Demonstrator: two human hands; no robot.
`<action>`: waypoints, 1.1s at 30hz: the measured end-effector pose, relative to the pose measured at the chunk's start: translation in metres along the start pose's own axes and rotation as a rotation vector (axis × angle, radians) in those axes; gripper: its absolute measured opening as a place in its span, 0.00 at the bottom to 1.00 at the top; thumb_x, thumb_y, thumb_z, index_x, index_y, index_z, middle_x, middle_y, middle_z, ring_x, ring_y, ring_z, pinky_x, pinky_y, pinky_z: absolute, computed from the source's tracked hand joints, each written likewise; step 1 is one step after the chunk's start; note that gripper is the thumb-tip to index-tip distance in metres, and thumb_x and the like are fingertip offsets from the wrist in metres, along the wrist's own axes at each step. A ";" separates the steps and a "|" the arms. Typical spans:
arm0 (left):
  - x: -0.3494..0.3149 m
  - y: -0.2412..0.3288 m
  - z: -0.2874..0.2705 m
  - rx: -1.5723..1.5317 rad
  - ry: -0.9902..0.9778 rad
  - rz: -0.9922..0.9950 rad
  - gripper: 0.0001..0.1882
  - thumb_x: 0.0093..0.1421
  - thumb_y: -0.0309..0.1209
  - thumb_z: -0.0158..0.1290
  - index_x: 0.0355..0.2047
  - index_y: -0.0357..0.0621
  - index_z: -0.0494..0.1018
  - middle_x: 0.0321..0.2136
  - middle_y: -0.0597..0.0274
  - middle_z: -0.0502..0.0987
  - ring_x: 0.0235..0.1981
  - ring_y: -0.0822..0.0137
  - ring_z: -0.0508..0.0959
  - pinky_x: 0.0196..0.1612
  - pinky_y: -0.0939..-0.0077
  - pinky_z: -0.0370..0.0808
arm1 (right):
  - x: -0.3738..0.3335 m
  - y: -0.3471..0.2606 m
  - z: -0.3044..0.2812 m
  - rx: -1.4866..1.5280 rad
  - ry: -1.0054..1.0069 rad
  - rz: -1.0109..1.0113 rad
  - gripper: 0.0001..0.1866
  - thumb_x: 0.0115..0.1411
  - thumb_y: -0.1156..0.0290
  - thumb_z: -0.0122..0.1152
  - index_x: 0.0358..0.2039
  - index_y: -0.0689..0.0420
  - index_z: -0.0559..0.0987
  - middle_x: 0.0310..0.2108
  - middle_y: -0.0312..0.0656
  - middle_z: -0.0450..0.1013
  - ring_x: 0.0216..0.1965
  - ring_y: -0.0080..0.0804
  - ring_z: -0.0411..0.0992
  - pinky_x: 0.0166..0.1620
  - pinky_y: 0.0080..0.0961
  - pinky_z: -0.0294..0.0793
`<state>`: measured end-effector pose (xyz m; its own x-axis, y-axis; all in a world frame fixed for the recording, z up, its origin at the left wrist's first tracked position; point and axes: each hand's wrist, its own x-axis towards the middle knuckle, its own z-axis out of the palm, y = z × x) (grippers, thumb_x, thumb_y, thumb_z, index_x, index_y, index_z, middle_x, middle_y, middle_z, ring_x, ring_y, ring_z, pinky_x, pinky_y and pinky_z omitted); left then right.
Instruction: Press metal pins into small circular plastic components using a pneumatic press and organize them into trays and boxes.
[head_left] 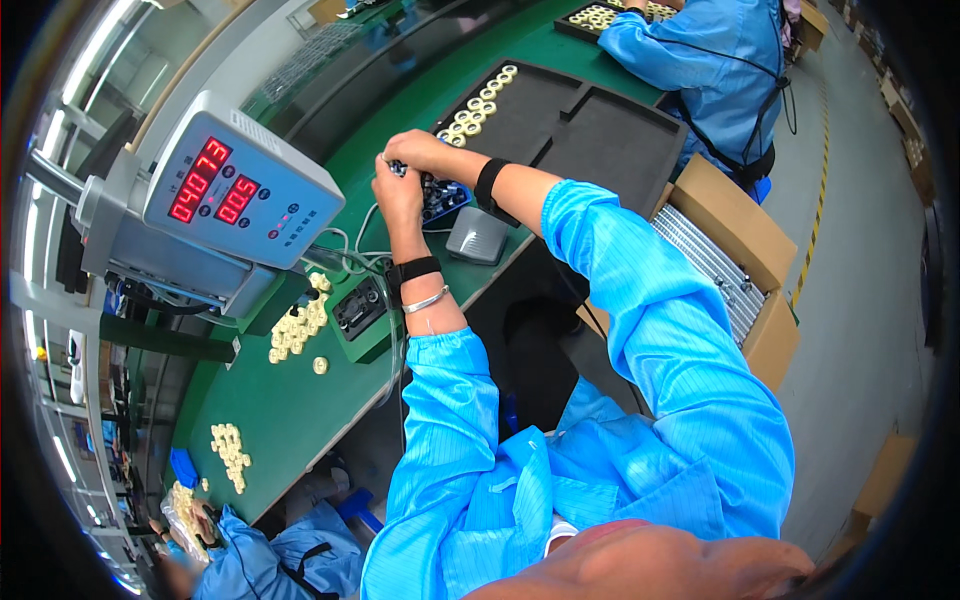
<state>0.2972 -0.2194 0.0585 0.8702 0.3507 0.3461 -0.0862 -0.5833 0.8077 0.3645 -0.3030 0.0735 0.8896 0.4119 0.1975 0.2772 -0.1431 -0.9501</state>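
Note:
My left hand (pixel 399 200) and my right hand (pixel 418 152) meet above the green bench, their fingers curled together. Small dark parts (pixel 398 168) show between them, pinched in the left fingers; what the right fingers grip is hidden. Just beside the hands sits a blue bin (pixel 461 197) filled with small black and silvery pieces (pixel 436 197). A grey box-shaped device (pixel 478 237) stands by the bin near the bench edge. Closer to my left forearm lies a green fixture (pixel 362 308) with a black top, cables running past it.
A counter with red digits (pixel 240 185) rises at left. Cream round parts (pixel 299 322) lie in clusters on the bench (pixel 290 405). A black tray (pixel 610 130) carries rows of cream rings (pixel 478 108). An open carton (pixel 765 240) holds metal rods. Co-workers sit at both ends.

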 end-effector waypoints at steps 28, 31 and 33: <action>-0.066 0.008 0.049 0.471 0.124 0.114 0.25 0.64 0.36 0.47 0.58 0.36 0.62 0.59 0.45 0.62 0.64 0.45 0.57 0.55 0.36 0.55 | -0.032 0.034 -0.021 -0.518 0.146 -0.451 0.14 0.59 0.65 0.57 0.42 0.56 0.82 0.43 0.48 0.78 0.45 0.47 0.75 0.50 0.38 0.73; -0.062 0.004 0.052 0.507 0.128 0.130 0.26 0.63 0.37 0.50 0.58 0.38 0.63 0.61 0.43 0.61 0.66 0.43 0.55 0.57 0.33 0.52 | -0.028 0.033 -0.028 -0.537 0.097 -0.416 0.14 0.60 0.64 0.57 0.43 0.56 0.82 0.39 0.48 0.79 0.43 0.48 0.76 0.49 0.39 0.73; -0.060 0.002 0.052 0.532 0.120 0.143 0.26 0.63 0.37 0.50 0.58 0.38 0.62 0.61 0.42 0.60 0.67 0.43 0.53 0.59 0.33 0.51 | -0.027 0.030 -0.028 -0.540 0.067 -0.404 0.14 0.60 0.63 0.57 0.42 0.56 0.82 0.37 0.49 0.79 0.40 0.48 0.76 0.46 0.41 0.74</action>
<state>0.2697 -0.2798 0.0140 0.8036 0.3039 0.5117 0.0844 -0.9093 0.4075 0.3590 -0.3432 0.0465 0.6940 0.4735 0.5424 0.7194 -0.4261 -0.5485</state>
